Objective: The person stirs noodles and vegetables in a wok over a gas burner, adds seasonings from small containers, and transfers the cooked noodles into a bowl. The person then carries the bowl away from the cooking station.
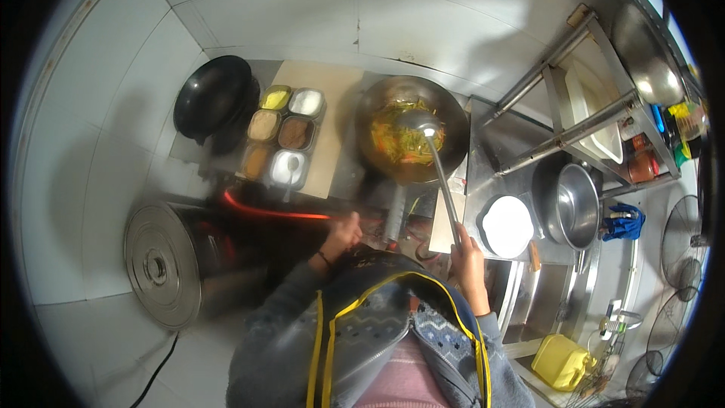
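My right hand (468,258) grips the long handle of a metal ladle (445,184). The ladle's bowl rests over a heap of shredded green and orange vegetables (405,139) in a dark wok (456,147). Toward me points the wok's grey handle (395,212), which neither hand touches. Left of that handle, my left hand (344,233) is at the stove's front edge, beside a glowing red strip (283,214). Its fingers look curled, but whether they hold anything is unclear.
Several seasoning tubs (263,124) stand left of the wok, near an empty black wok (212,96). A large lidded pot (161,266) is at lower left. To the right are a white plate (507,226), a steel pan (578,207) and a metal rack (572,136).
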The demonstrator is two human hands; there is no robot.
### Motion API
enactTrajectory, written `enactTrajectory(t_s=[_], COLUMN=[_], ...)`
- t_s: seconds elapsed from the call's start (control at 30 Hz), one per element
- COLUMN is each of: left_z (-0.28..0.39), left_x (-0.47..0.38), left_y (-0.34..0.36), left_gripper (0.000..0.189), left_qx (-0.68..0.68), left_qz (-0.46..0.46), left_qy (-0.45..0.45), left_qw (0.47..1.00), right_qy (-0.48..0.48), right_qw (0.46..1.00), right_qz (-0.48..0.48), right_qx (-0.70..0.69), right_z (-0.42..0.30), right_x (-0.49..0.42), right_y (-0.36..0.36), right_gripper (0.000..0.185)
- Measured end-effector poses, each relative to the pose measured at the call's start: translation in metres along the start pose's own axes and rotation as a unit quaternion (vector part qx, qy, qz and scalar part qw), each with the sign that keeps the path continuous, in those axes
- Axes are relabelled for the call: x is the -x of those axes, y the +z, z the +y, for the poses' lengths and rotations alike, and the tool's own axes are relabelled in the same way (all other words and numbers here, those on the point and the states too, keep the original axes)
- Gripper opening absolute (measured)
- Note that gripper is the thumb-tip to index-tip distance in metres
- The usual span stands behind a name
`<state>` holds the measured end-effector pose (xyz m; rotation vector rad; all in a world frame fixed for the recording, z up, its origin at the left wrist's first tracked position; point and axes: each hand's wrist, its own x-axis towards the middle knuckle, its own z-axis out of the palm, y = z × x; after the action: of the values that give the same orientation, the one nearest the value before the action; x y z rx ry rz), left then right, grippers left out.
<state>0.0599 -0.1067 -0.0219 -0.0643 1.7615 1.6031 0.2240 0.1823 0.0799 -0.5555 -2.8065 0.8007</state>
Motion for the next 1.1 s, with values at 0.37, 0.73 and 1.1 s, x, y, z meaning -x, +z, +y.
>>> enactTrajectory(t_s=[0.37,0.73,1.1], left_z=[-0.024,0.027,0.069], left_x=[-0.033,-0.034,-0.021], left_y=[-0.145,-0.137,-0.145], left_gripper=[0.070,0.033,0.037], left_qx=[0.441,-0.338,-0.412], left_qz=[0.141,0.496,0.509], left_qy=[-0.018,0.218,0.244], left_qw=[0.886,0.769,0.715], right_qy=[0.191,0.253,0.244], right_qw=[0.938,0.878,0.864], right_qz=[-0.010,-0.009,0.011], right_qx=[-0.290,-0.406,-0.440], right_z=[-0.025,-0.032,-0.025], right_x=[-0.005,0.002,0.014], right_y=[0.002,0.002,0.010], right_gripper=[0.069,0.067,0.065])
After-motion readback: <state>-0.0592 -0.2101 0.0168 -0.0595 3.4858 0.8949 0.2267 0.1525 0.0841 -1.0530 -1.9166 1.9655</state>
